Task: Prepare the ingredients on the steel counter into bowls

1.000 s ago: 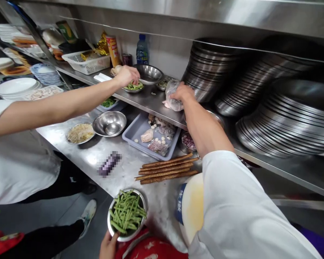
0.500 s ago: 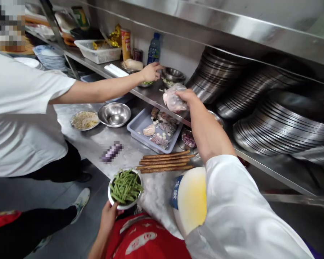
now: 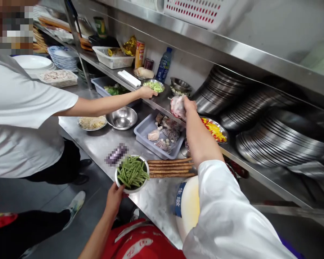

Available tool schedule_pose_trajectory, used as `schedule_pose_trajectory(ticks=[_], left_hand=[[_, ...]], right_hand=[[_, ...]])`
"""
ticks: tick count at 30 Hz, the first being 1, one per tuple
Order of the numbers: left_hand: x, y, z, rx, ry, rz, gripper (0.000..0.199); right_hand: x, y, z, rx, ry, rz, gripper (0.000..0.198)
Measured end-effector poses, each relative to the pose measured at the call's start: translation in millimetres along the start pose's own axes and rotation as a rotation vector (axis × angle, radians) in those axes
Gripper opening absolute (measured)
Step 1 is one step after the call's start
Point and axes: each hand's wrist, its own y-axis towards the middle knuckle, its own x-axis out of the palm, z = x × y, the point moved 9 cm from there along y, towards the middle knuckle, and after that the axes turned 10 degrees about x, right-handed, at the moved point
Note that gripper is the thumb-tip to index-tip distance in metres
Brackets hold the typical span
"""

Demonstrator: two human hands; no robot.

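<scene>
My left hand (image 3: 115, 196) grips the near left rim of a steel bowl (image 3: 117, 181) full of cut green beans (image 3: 132, 172). That bowl is at the front edge of the steel counter, beside several long brown sticks (image 3: 172, 168), and covers their left ends. Stretched far forward, my right hand (image 3: 190, 105) is closed on a clear plastic bag (image 3: 178, 107) with pinkish-white contents I cannot identify. The bag is at the edge of the middle shelf, above the blue-grey tray (image 3: 143, 141) of meat pieces.
A co-worker's hand (image 3: 148, 93) reaches from the left to a bowl of chopped greens (image 3: 154, 85). Diced peppers (image 3: 214, 130) and stacked steel pans (image 3: 221, 86) stand on the shelf. A white tub (image 3: 187, 205), a steel bowl (image 3: 122, 118) and a pixelated purple thing (image 3: 116, 154) are on the counter.
My left hand has moved the bowl of green beans forward, over the sticks' ends. The co-worker's hand has come down to the bowl of chopped greens. My right hand still holds the bag.
</scene>
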Motion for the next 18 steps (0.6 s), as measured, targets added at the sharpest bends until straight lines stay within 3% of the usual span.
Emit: schedule_pose_trajectory(ticks=[5,8,14,18], left_hand=[[-9.4,-0.7,-16.2,-0.024,0.019,-0.022,0.015],[-9.8,1.7,-26.1,-0.04,0.051,-0.04,0.002],[-11.9,-4.6,-50.4,-0.183,-0.001,0.033,0.016],[-13.1,-5.0,-52.4,-0.158,-0.031,0.003,0.034]], right_hand=[[23.7,0.9,-3.8,0.093,-0.24,-0.081,0.115],[24.6,-0.7,-5.7,0.058,-0.281,-0.002,0.098],[11.5,-7.5,2.6,-0.042,-0.294,0.152,0.067],[5.8,-17.6,4.6,-0.154,-0.35,0.189,0.051]])
